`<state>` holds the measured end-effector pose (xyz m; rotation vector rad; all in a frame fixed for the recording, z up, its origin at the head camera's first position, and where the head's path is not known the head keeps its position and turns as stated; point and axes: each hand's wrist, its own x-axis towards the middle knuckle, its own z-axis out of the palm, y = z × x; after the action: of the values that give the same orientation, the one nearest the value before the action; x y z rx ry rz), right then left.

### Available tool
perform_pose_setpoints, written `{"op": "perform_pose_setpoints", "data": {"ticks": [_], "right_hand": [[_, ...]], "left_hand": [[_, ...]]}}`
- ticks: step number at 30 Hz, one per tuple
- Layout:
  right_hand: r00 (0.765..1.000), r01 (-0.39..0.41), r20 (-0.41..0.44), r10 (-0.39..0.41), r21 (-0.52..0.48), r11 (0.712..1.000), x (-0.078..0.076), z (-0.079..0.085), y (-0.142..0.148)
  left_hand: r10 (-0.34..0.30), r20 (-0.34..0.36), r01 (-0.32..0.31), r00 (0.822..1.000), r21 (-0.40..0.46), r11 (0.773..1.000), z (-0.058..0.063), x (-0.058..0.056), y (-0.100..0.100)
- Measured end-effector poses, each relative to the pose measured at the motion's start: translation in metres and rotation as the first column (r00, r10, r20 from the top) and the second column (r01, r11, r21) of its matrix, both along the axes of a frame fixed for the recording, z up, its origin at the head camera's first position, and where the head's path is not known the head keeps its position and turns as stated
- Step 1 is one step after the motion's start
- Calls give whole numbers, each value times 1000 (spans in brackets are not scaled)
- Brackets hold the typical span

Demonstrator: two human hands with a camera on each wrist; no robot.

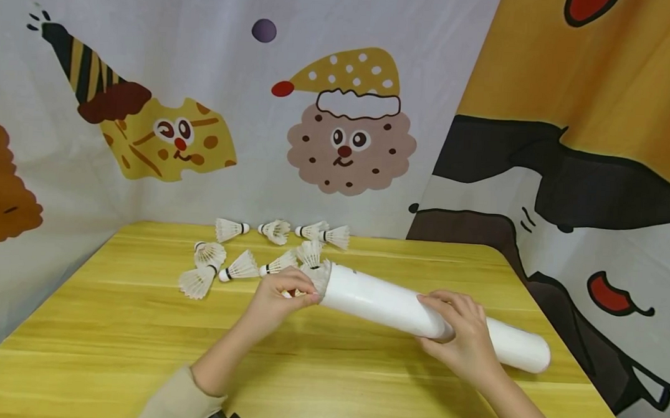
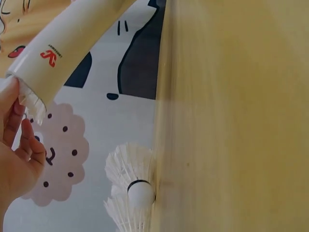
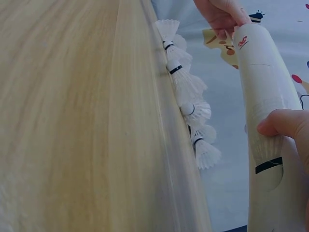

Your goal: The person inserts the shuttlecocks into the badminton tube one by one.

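Note:
A long white shuttlecock tube (image 1: 381, 299) slants across the middle of the head view, its mouth to the left. My right hand (image 1: 464, 333) grips it around the middle, thumb on the near side. Through a see-through strip in the right wrist view, a shuttlecock (image 3: 270, 169) with a black band shows inside the tube. At the mouth, white feathers (image 2: 34, 107) of another shuttlecock stick out. My left hand (image 1: 283, 294) pinches the edge of these feathers between thumb and fingers; the rest of that shuttlecock is hidden in the tube.
Several loose white shuttlecocks (image 1: 239, 266) lie on the wooden table (image 1: 138, 344), left of and behind the tube's mouth. More of them (image 1: 231, 230) lie along the back edge. A printed cloth (image 1: 207, 41) hangs close behind the table.

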<state>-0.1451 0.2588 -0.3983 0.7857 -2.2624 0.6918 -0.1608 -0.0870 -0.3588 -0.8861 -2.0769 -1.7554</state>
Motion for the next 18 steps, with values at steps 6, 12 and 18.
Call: {"op": "perform_pose_setpoints", "data": {"ticks": [6, 12, 18], "right_hand": [[1000, -24, 3, 24, 8, 1000, 2, 2, -1], [999, -36, 37, 35, 13, 999, 3, 2, -3], [998, -41, 49, 41, 9, 999, 5, 1, -5]], "left_hand": [[-9, 12, 9, 1000, 0, 1000, -21, -13, 0], [-57, 78, 56, 995, 10, 998, -26, -15, -1], [-103, 92, 100, 990, 34, 994, -27, -16, -1]]}}
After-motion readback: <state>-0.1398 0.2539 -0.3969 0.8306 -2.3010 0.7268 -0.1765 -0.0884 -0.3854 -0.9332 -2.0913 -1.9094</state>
